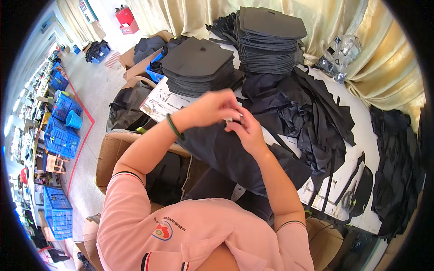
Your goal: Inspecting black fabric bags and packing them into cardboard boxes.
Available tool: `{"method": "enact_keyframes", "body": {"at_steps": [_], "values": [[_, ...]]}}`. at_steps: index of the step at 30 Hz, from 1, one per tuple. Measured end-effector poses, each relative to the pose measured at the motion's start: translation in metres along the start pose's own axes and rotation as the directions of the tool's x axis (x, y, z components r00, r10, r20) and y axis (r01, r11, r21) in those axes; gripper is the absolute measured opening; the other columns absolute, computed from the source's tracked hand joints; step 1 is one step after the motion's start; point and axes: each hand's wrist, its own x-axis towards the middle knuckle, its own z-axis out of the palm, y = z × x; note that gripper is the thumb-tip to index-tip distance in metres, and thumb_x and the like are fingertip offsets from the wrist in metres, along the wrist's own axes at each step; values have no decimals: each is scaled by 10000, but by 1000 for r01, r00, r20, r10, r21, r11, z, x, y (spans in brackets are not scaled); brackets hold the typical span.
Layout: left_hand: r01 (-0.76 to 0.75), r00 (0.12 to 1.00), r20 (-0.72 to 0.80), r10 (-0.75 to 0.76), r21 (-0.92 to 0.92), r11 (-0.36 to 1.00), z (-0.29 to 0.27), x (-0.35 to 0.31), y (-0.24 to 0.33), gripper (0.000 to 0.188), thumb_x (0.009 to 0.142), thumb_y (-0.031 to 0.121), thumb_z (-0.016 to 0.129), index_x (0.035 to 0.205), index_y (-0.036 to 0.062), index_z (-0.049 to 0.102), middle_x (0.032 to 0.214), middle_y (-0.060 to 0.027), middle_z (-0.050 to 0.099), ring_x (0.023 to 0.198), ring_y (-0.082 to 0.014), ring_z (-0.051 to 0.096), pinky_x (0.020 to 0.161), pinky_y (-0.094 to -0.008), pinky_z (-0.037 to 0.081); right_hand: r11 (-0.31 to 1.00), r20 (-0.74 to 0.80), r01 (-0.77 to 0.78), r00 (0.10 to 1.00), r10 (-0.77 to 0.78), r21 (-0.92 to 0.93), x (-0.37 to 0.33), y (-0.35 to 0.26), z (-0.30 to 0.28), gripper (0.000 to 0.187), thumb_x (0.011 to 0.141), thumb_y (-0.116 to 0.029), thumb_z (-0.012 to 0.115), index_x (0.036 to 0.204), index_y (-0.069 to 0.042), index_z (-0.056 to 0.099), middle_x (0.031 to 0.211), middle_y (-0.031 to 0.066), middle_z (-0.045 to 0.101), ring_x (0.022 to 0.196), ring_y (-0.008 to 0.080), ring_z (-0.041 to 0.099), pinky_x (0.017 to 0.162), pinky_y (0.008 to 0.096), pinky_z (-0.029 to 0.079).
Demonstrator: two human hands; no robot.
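My left hand [216,107], with a green bangle on its wrist, is raised in front of me with fingers curled and slightly blurred. Close against it, my right hand [248,132] has its thumb and fingers pinched together. A small whitish bit [229,120] shows between the two hands, too little of it to name. Beneath them, black fabric [221,149] drapes over the near table edge and toward my lap. Just beyond my left hand rises a stack of dark, shaped panels [196,63].
A taller panel stack [271,38] stands at the back, near crumpled black fabric pieces [294,108] on the white table [361,153]. Clear plastic [341,54] lies by the curtain. Open cardboard boxes [113,153] flank me. Blue crates [63,135] line the floor at left.
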Motion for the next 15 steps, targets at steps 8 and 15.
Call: {"method": "enact_keyframes", "body": {"at_steps": [8,15], "values": [[311,890,-454,-45,531,789,-65,45,-101,637,791,531,705,1184,43,592,1073,-155,669,1036,-345,619,906,-416,480,983,-130,-141,984,125,-120,-19,5,-1,155,996,-144,505,1068,-15,549,673,8,560,521,60,472,493,211,391],[246,858,-511,41,480,842,-64,41,-90,311,918,302,589,1096,51,637,887,-192,681,843,-390,652,762,-444,519,979,-220,-174,964,148,-105,-21,14,-7,117,984,-134,535,986,-16,537,665,15,568,548,62,500,501,223,409]]}}
